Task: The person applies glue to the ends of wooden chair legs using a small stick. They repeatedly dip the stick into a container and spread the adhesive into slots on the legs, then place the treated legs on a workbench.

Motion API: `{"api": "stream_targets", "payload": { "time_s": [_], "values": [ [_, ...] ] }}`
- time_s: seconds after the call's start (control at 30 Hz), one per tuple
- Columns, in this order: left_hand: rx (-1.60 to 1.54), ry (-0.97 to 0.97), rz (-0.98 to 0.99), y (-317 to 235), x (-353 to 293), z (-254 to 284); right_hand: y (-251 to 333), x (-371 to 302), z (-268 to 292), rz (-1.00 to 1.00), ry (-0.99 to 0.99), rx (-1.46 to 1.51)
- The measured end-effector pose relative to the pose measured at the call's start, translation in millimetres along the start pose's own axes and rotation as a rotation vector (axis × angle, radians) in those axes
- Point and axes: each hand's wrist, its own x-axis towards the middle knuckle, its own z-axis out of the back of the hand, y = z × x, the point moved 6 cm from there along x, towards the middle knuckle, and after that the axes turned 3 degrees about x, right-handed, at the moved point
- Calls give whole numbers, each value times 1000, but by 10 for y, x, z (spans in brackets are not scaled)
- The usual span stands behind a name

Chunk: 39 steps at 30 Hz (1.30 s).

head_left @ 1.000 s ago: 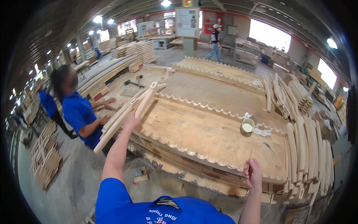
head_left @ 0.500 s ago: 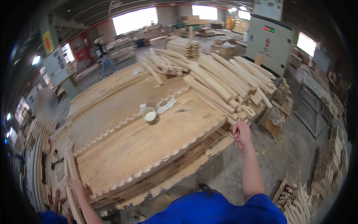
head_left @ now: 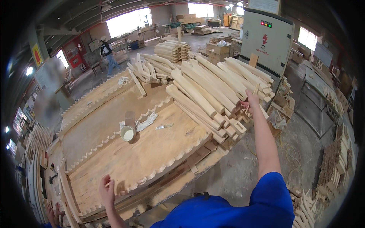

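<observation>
My right hand (head_left: pixel 249 102) is at the right end of a stack of pale, shaped wooden pieces (head_left: pixel 207 85). Its fingers are closed around a thin wooden stick (head_left: pixel 257 89); the stick's far end is too small to make out. Over the near left part of a scalloped-edged wooden panel (head_left: pixel 152 152), my left hand (head_left: pixel 107 188) hovers with loosely curled fingers and nothing visible in them. Left of it, long curved wooden rails (head_left: pixel 65 190) lie along the panel's end. On the panel stand a cup of whitish liquid (head_left: pixel 127 133), a crumpled white cloth (head_left: pixel 146 121) and a small flat brush (head_left: pixel 164 126).
Another person's hands (head_left: pixel 52 213) are at the lower left, beside the rails. Farther back, a person (head_left: pixel 108 57) is walking. A grey electrical cabinet (head_left: pixel 265 40) stands behind the stack. A yellowish hose (head_left: pixel 292 159) lies on the floor at right, near piled wood scraps (head_left: pixel 304 205).
My left hand has come off the wooden rail and moved right over the panel. My right hand, with the stick, has reached forward to the stack. The view has shifted right.
</observation>
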Motion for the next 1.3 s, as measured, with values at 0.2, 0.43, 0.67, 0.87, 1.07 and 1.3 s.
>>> {"api": "stream_targets", "payload": {
  "time_s": [0.2, 0.43, 0.67, 0.87, 1.07, 1.3],
  "values": [
    [-149, 128, 24, -571, -176, -769, 99, 273, -27, 69, 127, 301],
    [-333, 108, 34, -909, -471, -745, 664, 68, 137, 152, 187, 295],
    [-73, -63, -9, -1113, -1033, -147, 678, -758, -455, 49, 608, 184],
    [373, -241, -88, -1083, -1907, 382, -161, -2158, -1357, -204, 1193, -83],
    [468, 89, 124, -132, -3416, 843, -1116, -4307, -1793, -462, 1759, -446],
    [-234, 377, 929, 615, -5875, 326, -2424, -6257, -1466, -644, 2331, -553]
  ]
}}
